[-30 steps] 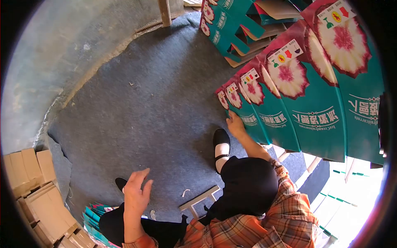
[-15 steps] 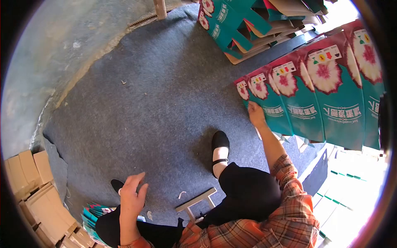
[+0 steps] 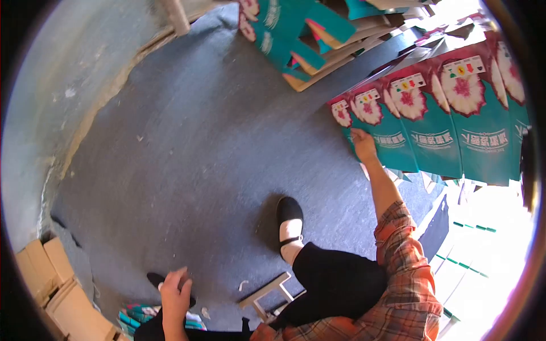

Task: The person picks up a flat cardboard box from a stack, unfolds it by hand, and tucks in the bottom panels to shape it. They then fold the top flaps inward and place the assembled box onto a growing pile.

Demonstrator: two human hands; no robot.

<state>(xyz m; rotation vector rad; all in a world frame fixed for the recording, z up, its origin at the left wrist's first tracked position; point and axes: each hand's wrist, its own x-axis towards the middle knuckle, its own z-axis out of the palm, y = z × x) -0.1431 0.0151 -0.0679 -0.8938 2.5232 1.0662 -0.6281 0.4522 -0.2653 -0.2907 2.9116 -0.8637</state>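
Observation:
My right hand (image 3: 365, 146) is at the left edge of a row of overlapping printed box sheets (image 3: 435, 149), teal with maroon tops and pictures of cut fruit. Its fingers are curled on the endmost sheet; the thumb side is partly hidden. Over my left knee, my left hand (image 3: 175, 292) hangs with thumb and fingers apart, holding nothing. Below it, beside my leg, lies a small pile of teal printed cardboard (image 3: 139, 314).
More teal folded cardboard (image 3: 327, 48) is stacked at the top right. Brown cardboard boxes (image 3: 77, 310) stand at the lower left by the wall (image 3: 62, 79). A metal frame (image 3: 267, 295) lies near my foot on the grey floor covering (image 3: 187, 153).
The view has shifted, so the stacks and floor sit differently in it. My right hand stays at the edge of the sheets; my left hand appears lower, still empty.

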